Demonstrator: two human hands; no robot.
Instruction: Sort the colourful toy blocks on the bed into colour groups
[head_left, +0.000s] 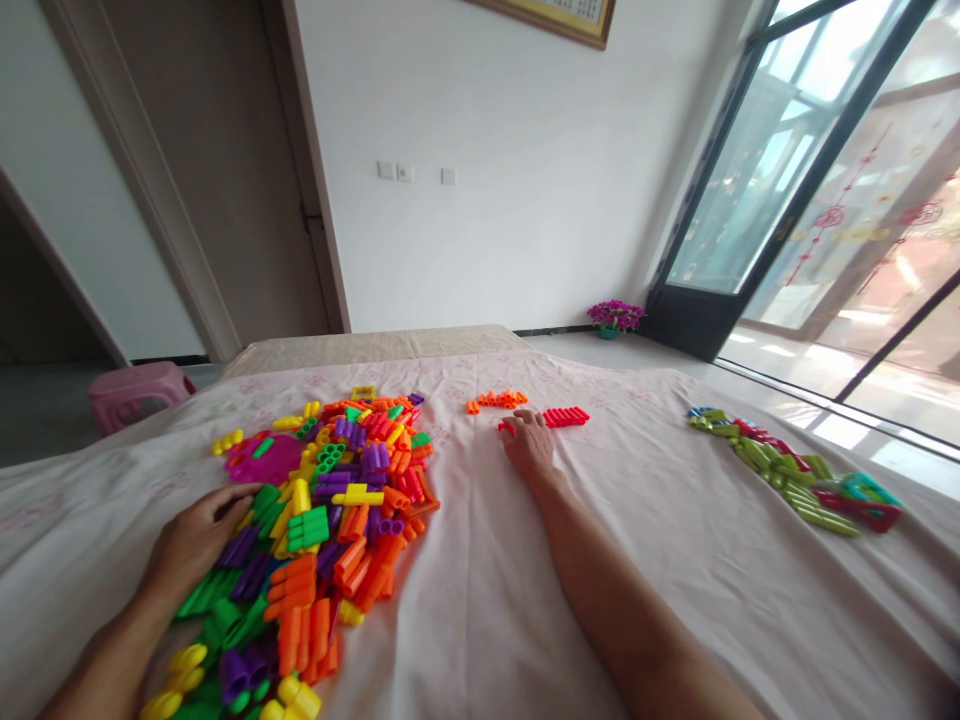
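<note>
A large heap of plastic tube blocks [352, 490] in green, purple, orange, red and yellow lies on the cloth at the left. My left hand [206, 525] rests at the heap's left edge, its fingertips among green and yellow pieces; what they hold, if anything, is hidden. Further out, near the middle, my right hand [530, 443] has its fingers on the left end of a row of red blocks [566, 417]. Just beyond it sits a short row of orange blocks [499, 400]. A magenta piece [274, 458] lies flat at the heap's far left.
Light green, red and blue pieces [787, 470] form a second group on the right of the patterned tablecloth [465, 620]. Past the table are a pink stool [139, 392] at the left and a pot of purple flowers [615, 316] near the glass door.
</note>
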